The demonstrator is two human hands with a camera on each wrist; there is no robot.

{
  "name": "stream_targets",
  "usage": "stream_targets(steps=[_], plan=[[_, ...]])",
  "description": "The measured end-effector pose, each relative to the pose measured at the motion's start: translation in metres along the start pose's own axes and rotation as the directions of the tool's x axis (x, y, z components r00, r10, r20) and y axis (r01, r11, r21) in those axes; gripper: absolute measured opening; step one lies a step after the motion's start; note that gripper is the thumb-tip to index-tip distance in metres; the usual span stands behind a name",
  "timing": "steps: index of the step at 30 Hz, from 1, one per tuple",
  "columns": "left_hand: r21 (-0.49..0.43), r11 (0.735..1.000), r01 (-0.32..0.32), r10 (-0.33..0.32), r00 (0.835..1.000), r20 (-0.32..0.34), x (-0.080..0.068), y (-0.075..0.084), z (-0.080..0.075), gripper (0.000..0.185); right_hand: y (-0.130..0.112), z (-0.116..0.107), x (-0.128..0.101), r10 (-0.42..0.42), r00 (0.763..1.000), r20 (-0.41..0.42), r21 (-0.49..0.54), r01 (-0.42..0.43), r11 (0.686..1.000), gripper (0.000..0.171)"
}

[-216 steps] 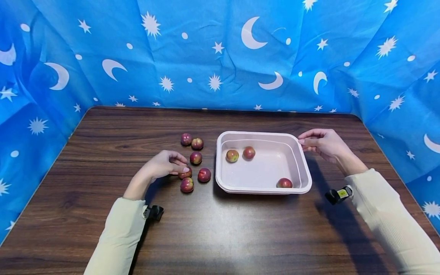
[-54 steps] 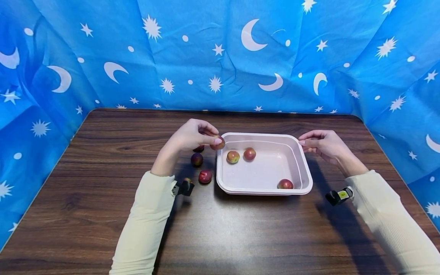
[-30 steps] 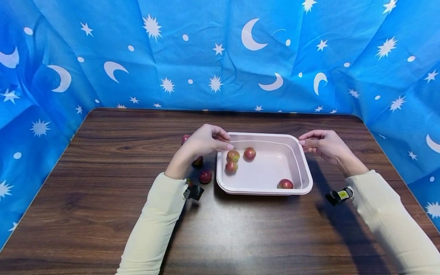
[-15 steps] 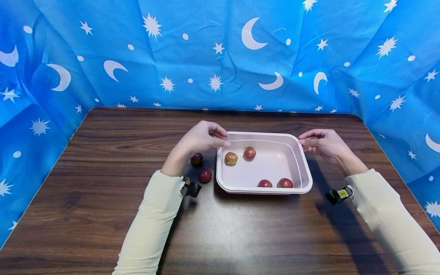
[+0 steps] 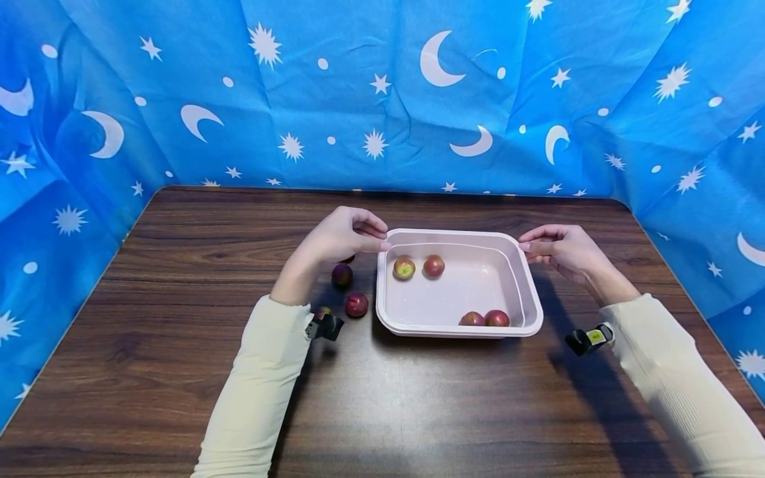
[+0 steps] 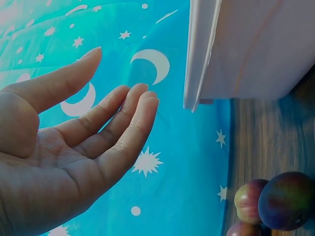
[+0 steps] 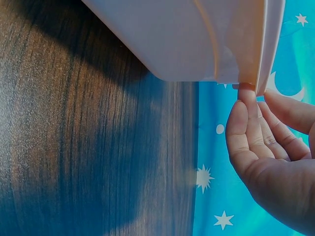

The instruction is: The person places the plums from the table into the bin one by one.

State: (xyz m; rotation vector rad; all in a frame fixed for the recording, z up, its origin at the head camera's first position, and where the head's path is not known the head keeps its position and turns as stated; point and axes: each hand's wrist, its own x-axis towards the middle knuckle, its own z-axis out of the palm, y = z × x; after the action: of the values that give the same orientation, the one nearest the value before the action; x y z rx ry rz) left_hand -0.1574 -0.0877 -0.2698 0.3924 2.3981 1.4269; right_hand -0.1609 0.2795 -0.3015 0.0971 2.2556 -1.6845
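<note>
Behind everything, a blue cloth with white moons and stars. In front of it, a dark wooden bench. On the bench, right of the middle, a pale tub. At its far right corner, the right hand, with rim pinched between thumb and fingers, and little gap there; probably for keeping the tub steady, by a light grip only. Just beside the far left corner, the left hand, with fingers well apart from thumb and nothing in between; raised, perhaps, to clear the rim. At each wrist, a small black camera. Smallest, the red fruits: four inside the tub, two toward far left, two side by side at near right, partly hidden by the near wall. On the bench, left of the tub, at least four more, two of them partly covered by left hand and camera.
</note>
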Motion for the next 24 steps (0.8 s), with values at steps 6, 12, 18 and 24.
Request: stream_targets(steps=[6, 12, 18, 24], plan=[[0.004, 1.0, 0.025, -0.025, 1.0, -0.016, -0.002, -0.003, -0.004, 0.028, 0.0, 0.0, 0.0, -0.006, 1.0, 0.0, 0.014, 0.006, 1.0, 0.023], [-0.01, 0.999, 0.039, -0.039, 0.999, -0.027, -0.004, -0.007, -0.006, 0.028, 0.0, 0.001, 0.001, -0.008, 1.0, 0.002, 0.033, 0.008, 0.999, 0.02], [-0.027, 0.998, 0.051, -0.051, 0.998, -0.028, -0.006, -0.01, -0.008, 0.028, 0.001, 0.0, 0.001, -0.009, 1.0, 0.002, 0.035, 0.008, 0.999, 0.016], [-0.038, 0.997, 0.062, -0.063, 0.997, -0.041, -0.009, -0.015, -0.01, 0.03, 0.001, 0.001, 0.001, -0.013, 1.0, 0.004, 0.05, 0.013, 0.999, 0.012]])
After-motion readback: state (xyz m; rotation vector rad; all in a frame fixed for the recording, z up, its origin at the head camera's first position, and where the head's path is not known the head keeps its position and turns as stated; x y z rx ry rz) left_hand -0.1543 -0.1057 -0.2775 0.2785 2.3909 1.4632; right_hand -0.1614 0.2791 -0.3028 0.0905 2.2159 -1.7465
